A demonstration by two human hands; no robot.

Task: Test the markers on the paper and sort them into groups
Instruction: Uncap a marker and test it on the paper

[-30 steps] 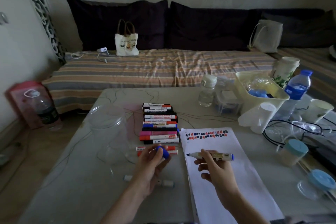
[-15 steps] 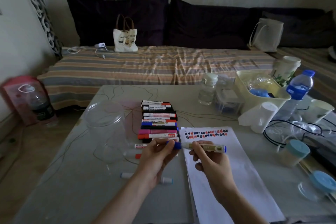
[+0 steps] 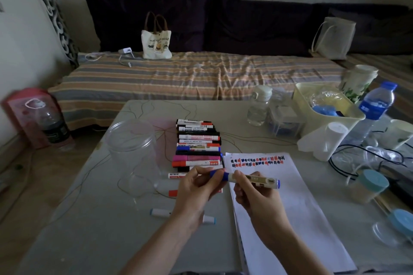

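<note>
My right hand (image 3: 257,198) grips the pale barrel of a blue marker (image 3: 257,179) held level above the paper's left edge. My left hand (image 3: 196,187) pinches the marker's blue cap (image 3: 218,175), which sits on the marker's left end. The white paper (image 3: 290,207) lies on the table with rows of red, blue and black test marks (image 3: 257,161) along its top. A row of several markers (image 3: 196,143) lies stacked just left of the paper. Loose markers (image 3: 176,176) lie under my left hand, and a white one with light blue ends (image 3: 161,212) rests nearer me.
A clear plastic jar (image 3: 134,152) stands left of the markers. At the right are water bottles (image 3: 259,105), a cream basket (image 3: 324,118), cups (image 3: 335,138), cables (image 3: 366,156) and teal-lidded jars (image 3: 371,185). A striped sofa (image 3: 190,78) runs behind the table.
My left hand brought the blue cap across to the marker's tip and pushed it on. Both hands rose slightly toward the top of the paper.
</note>
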